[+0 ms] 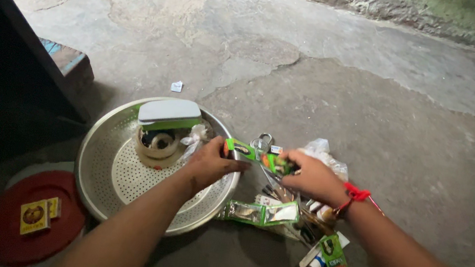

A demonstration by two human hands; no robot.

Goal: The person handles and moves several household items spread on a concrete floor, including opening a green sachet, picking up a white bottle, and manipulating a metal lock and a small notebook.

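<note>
Down over the heap of sachets, the left hand [208,162] and right hand [311,177] each pinch an end of a green sachet strip [259,157] stretched between their closed fingertips, just beside the perforated metal tray [112,171].

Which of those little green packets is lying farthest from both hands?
The green packet at the lower right, beside a white tube. The other packets sit up by the left hand and right hand.
</note>
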